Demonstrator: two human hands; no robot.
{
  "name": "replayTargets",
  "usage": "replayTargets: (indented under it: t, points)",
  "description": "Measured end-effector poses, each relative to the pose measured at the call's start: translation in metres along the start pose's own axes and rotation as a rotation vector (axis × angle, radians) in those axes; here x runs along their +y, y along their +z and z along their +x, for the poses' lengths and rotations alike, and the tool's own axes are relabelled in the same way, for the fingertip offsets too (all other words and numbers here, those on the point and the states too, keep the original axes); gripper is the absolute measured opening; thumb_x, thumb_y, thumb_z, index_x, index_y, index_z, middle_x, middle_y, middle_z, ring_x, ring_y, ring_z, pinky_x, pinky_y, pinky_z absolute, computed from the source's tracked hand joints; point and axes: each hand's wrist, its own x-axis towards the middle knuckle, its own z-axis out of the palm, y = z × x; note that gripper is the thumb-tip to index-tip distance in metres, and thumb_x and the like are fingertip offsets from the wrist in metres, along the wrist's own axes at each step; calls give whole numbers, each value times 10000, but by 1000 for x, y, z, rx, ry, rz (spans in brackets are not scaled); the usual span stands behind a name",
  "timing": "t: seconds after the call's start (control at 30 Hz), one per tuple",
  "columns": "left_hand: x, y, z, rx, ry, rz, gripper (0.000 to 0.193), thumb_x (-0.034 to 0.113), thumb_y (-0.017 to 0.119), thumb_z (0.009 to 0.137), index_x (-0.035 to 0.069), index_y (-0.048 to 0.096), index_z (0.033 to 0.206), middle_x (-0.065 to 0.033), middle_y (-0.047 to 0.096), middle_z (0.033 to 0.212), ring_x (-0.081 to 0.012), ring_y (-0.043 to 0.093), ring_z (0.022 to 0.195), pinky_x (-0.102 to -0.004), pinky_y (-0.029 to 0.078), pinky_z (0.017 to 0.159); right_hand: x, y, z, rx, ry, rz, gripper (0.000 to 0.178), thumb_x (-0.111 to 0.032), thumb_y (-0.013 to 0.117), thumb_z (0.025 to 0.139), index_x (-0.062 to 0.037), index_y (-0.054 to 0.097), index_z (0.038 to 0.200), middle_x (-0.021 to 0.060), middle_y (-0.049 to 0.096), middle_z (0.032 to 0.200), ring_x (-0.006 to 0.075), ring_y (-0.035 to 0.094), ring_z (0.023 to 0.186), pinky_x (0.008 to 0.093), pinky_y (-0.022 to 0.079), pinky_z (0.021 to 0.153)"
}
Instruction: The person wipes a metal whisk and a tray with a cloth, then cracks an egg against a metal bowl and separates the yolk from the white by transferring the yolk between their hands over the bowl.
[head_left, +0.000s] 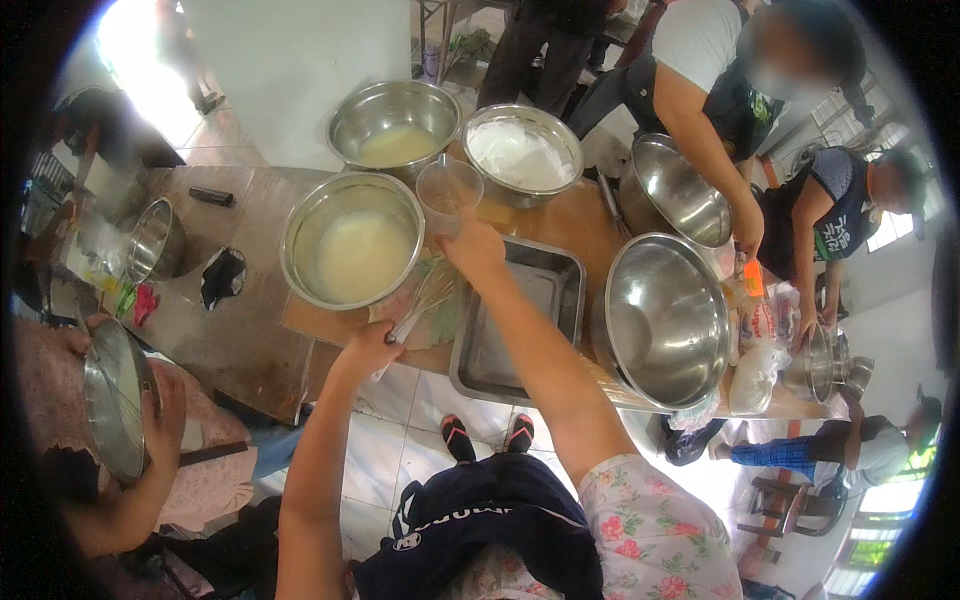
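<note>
Now right hand closed round clear plastic cup, held upright between three steel bowls, beside bowl of pale batter. Left hand closed on whisk over tabletop. Cup best kept level, tipped slowly over batter; whisk kept low.

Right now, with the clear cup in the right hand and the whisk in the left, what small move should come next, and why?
Probably tip the clear plastic cup toward the bowl of pale batter. The right hand holds the cup just beside that bowl's rim, and the left hand grips the whisk close by, ready to stir. I cannot tell whether the cup holds anything.
</note>
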Motion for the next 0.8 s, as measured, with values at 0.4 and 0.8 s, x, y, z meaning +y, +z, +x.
replayTargets:
  t: [0.4, 0.8]
  points:
    - [44, 34, 11, 555, 65, 683, 336, 214, 539, 733, 141, 554, 1061, -106, 560, 1017, -289, 515, 944, -455, 375, 826, 20, 5, -1, 5, -133, -13, 361, -176, 620, 677, -87, 508, 1008, 167, 602, 834, 346, 583, 795, 434, 459, 685]
    - [24, 47, 12, 780, 402, 570, 256, 129, 540, 728, 126, 588, 979, -59, 560, 1052, -289, 502, 905, -428, 366, 827, 14, -13, -15, 282, -344, 44, 320, -144, 632, 686, -63, 498, 965, 161, 569, 787, 342, 577, 687, 416, 470, 597]
